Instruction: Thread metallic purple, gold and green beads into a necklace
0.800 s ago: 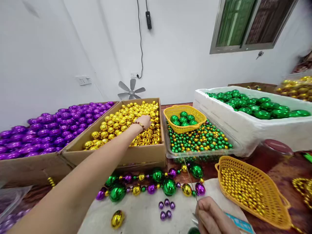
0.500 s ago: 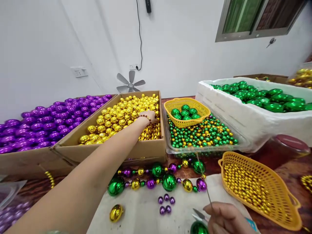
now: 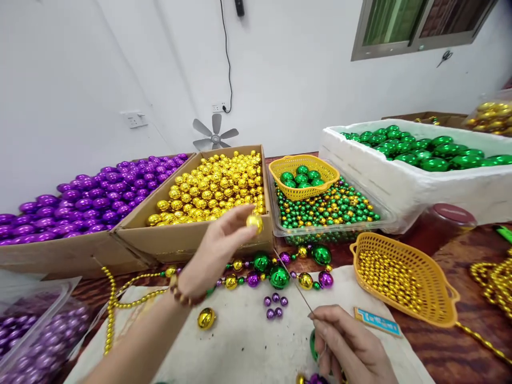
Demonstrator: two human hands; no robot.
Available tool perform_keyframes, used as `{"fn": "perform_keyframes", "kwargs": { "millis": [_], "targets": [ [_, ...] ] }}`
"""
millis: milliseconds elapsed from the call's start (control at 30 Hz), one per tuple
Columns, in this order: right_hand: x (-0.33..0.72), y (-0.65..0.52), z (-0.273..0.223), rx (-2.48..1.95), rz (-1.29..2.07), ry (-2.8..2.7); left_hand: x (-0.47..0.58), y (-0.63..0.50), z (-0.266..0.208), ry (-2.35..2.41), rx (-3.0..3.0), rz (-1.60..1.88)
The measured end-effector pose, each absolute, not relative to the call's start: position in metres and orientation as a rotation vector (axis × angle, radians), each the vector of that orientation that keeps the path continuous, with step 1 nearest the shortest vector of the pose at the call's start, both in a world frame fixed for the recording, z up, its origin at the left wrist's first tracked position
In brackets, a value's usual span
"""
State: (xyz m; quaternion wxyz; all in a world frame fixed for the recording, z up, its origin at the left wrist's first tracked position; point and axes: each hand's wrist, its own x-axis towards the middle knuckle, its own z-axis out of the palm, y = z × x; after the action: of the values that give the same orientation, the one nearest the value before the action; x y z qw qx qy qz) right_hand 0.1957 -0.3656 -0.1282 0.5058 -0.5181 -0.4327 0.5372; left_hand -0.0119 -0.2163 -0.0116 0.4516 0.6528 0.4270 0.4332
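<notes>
My left hand (image 3: pixel 218 242), with a beaded bracelet at the wrist, pinches a shiny gold bead (image 3: pixel 255 223) in front of the box of gold beads. Lower right, my right hand (image 3: pixel 346 341) grips a long thin needle (image 3: pixel 298 288) that slants up and left. A green bead (image 3: pixel 313 344) is partly hidden behind that hand, with purple and gold beads below it. On the pale cloth (image 3: pixel 240 352) are a loose gold bead (image 3: pixel 206 318) and several small purple beads (image 3: pixel 276 306). Behind them lies a strung garland (image 3: pixel 279 277) of green, gold and purple beads.
Cardboard boxes hold purple beads (image 3: pixel 92 200) and gold beads (image 3: pixel 216 184). A yellow basket (image 3: pixel 304 160) of green beads rests on a clear tray (image 3: pixel 332 232) of small beads. To the right are a white foam box (image 3: pixel 360 168), a red-lidded jar (image 3: pixel 456 213) and another yellow basket (image 3: pixel 440 282).
My left hand has come out of the gold bead box towards me with a gold bead. The needle now tilts further left. A blade seen earlier near my right hand is no longer visible.
</notes>
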Motion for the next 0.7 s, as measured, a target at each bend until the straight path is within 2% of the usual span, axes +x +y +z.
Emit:
{"fn": "perform_keyframes", "kwargs": {
  "millis": [100,200,700],
  "targets": [
    [0.189,-0.369,-0.138,-1.247,1.274,-1.124,-0.018,-0.263,-0.052,0.929,1.199,1.118],
    [0.187,-0.376,-0.144,-1.221,1.251,-1.229,-0.021,-0.284,-0.073,0.842,0.979,1.182],
    [0.179,-0.391,-0.153,-1.227,1.153,-1.492,-0.023,-0.297,-0.074,0.663,0.449,1.244]
  ]
}}
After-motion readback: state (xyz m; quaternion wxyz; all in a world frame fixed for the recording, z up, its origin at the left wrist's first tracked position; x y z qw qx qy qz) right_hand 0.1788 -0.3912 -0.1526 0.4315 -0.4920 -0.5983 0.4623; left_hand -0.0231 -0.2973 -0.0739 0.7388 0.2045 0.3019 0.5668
